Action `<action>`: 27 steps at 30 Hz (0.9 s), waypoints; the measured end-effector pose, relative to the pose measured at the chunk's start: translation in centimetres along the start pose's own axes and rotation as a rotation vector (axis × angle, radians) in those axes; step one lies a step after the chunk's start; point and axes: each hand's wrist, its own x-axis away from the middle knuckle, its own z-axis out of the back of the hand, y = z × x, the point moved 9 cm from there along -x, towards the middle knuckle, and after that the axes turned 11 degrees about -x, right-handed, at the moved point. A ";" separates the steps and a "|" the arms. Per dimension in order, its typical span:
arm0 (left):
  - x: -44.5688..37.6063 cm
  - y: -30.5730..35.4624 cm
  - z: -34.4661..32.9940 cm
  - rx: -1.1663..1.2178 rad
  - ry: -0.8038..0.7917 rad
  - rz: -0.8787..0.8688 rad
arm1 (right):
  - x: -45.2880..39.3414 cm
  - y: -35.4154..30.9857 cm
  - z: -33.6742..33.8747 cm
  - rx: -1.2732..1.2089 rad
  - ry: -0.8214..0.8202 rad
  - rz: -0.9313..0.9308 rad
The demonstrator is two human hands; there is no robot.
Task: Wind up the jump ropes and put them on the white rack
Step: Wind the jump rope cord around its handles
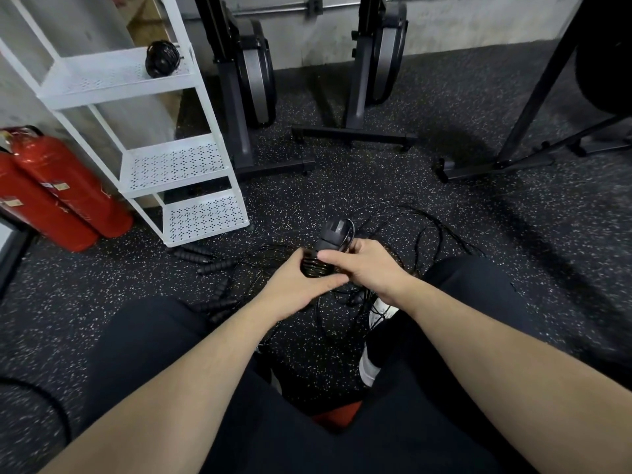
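Note:
Both my hands meet at the centre of the view around a black jump rope bundle [330, 241], handles wrapped with thin cord. My left hand [297, 285] grips its lower part from the left. My right hand [367, 265] holds it from the right, thumb across the coils. Loose black cords [420, 230] trail over the floor beyond my hands. More foam-handled jump ropes [212, 266] lie on the floor to the left. The white rack [191, 165] stands at the upper left; one wound black rope [161, 59] rests on its top shelf.
Two red fire extinguishers [61, 189] lie left of the rack. Black exercise machines [253, 77] stand against the back wall, and a frame leg [533, 97] slants at the right. My dark-trousered knees and a white shoe [371, 364] fill the foreground on speckled rubber floor.

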 end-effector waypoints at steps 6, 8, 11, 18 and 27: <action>-0.2 -0.7 -0.6 0.157 -0.084 0.040 | 0.0 0.1 -0.3 0.095 -0.024 0.027; -0.4 -0.9 -0.5 0.221 -0.089 0.049 | -0.1 -0.4 -0.1 0.180 -0.001 0.049; -0.6 -1.4 -0.2 0.350 -0.074 0.061 | -0.3 -0.6 1.1 0.270 0.072 0.060; -0.7 -1.8 -0.2 0.570 -0.092 0.098 | 0.1 -0.9 0.4 0.257 -0.078 0.064; -0.2 -1.4 0.3 0.893 -0.183 0.135 | 0.4 -1.3 0.7 0.265 -0.117 0.081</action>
